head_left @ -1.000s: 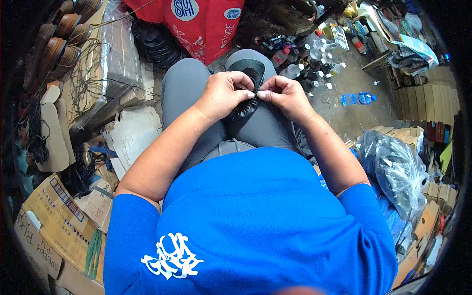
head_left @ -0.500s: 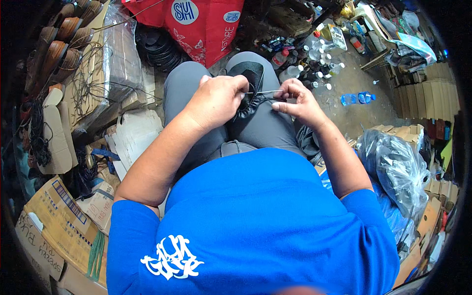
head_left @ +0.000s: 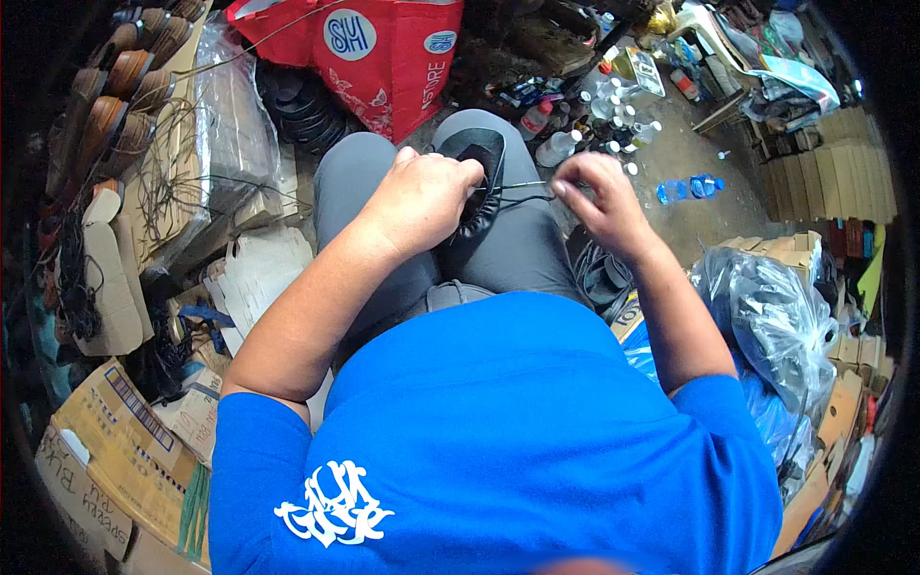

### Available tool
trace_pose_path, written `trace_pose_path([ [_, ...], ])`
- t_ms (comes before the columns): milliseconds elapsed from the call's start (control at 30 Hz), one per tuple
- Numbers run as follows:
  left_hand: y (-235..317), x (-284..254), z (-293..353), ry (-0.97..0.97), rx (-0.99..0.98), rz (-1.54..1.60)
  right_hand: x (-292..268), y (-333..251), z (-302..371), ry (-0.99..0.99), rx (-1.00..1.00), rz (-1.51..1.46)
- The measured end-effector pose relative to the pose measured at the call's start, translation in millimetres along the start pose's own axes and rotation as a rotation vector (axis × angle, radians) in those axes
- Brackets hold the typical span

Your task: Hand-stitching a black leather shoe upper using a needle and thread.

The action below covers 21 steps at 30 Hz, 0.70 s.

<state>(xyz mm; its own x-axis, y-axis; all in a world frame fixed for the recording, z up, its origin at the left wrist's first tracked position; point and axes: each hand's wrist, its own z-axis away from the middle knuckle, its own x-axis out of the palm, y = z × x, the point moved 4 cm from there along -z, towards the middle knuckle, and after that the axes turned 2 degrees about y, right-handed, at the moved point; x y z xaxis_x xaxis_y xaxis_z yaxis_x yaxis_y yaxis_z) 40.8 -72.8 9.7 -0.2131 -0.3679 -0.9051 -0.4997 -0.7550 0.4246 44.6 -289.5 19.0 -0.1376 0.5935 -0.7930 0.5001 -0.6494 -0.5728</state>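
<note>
On right thigh: light, pliable-looking black shoe upper, best edge-held; left hand clamps it, right hand pinches needle-like rod.

The black shoe upper looks glossy at its gathers, the trousers matt cloth.

A grey-brown floor shows at the right under pale light. Stacked cardboard borders it, while the room's far edge lies in shadow.

1 shoe upper on right thigh; shopping bag beyond knees; bottles right of bag; cardboard left.
</note>
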Motion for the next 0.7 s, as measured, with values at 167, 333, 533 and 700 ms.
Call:
trace_pose_path([
  [167,5.2,-2.2,-5.6,0.004,0.061,-0.016,5.6,26.3,-24.8,-0.07,-0.09,0.457],
  [333,-2.1,-1.1,-4.3,-0.015,0.078,0.006,-3.7,-17.4,-28.2,-0.071,-0.182,0.372],
  [533,-4.1,-4.1,-2.6,-0.013,0.179,0.051,24.0,-29.5,-33.9,-0.341,-0.297,0.562],
  [700,-14.0,-7.1,11.5,0.007,0.2,0.072,21.4,-16.9,-31.4,-0.28,-0.348,0.393],
])
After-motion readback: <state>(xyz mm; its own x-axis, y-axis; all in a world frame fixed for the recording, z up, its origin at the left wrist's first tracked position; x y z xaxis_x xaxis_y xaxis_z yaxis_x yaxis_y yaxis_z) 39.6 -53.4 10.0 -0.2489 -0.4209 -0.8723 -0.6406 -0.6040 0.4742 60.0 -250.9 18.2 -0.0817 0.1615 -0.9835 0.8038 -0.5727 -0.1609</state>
